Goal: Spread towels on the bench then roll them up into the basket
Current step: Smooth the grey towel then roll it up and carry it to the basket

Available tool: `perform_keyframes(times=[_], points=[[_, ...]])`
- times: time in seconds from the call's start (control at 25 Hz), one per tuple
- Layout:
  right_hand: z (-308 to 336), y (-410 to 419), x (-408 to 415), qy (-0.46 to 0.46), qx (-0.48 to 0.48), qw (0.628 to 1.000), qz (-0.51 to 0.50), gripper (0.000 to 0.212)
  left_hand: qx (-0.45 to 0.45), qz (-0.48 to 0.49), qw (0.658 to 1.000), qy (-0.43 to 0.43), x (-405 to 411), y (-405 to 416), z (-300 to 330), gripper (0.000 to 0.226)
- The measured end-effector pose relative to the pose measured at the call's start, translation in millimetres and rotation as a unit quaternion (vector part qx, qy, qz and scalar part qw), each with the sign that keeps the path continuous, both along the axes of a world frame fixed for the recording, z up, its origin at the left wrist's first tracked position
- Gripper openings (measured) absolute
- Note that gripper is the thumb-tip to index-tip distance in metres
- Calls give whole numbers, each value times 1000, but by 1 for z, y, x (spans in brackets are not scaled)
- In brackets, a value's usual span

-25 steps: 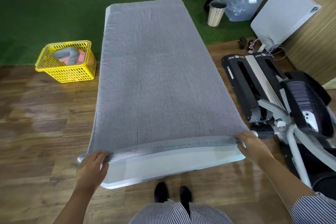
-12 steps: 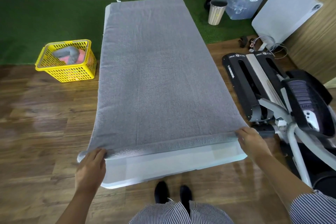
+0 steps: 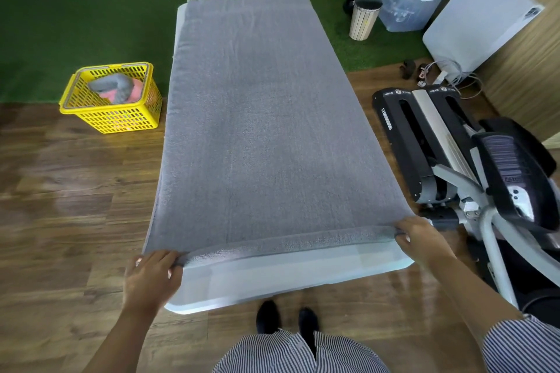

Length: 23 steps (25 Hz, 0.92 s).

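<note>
A white padded table [image 3: 291,275] stands lengthwise on a wood floor [image 3: 60,221], its far end reaching over a strip of green turf [image 3: 75,33]. A grey towel [image 3: 260,130] lies spread flat over nearly the whole top, leaving a bare white band at the near end. The towel's near edge is turned up into a thin first roll that runs across the width. The left hand [image 3: 153,277] grips the left end of that roll at the table's near-left corner, fingers curled over the cloth; the right hand [image 3: 419,241] pinches the right end at the near-right corner. To the left, on the floor by the turf edge and apart from the table, sits a yellow basket [image 3: 121,121] holding a rolled grey towel on top of something pink. To the right, close beside the table, a black and grey exercise machine [image 3: 454,166] crowds the space by the right forearm. Beyond it, a white panel [image 3: 481,18] leans on the wood wall, with cables at its foot, and a slatted bin [image 3: 363,20] and a clear storage box [image 3: 409,0] stand on the turf. A metal frame is cut off at the top edge. Striped clothing and two dark shoes show at the bottom. What lies in the storage box is too small to make out.
</note>
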State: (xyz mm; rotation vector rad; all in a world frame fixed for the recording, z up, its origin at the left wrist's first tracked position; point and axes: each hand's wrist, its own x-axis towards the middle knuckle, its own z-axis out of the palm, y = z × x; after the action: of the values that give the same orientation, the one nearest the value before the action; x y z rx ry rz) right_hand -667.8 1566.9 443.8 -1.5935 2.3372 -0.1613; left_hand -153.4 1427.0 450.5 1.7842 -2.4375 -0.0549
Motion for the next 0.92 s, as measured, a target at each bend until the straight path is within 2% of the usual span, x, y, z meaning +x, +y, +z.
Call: perform_keyframes(times=[0.28,0.44,0.6,0.76,0.92], points=[[-1,-3,4,72,-77,994,26,28,-47,-37,997,40,-13,-2,-11,38],[-17,1,4,38,-65,997,9,36,-21,-41,998,44,-16,-1,-23,41],[-16,2,6,21,-42,999,0,34,-26,-43,998,33,-21,-6,-19,42],[-7,-2,5,52,-50,997,20,21,-40,-48,998,28,-20,-4,-17,37],[-6,-1,10,37,-45,998,23,13,-52,-61,997,12,-10,-1,-13,36]])
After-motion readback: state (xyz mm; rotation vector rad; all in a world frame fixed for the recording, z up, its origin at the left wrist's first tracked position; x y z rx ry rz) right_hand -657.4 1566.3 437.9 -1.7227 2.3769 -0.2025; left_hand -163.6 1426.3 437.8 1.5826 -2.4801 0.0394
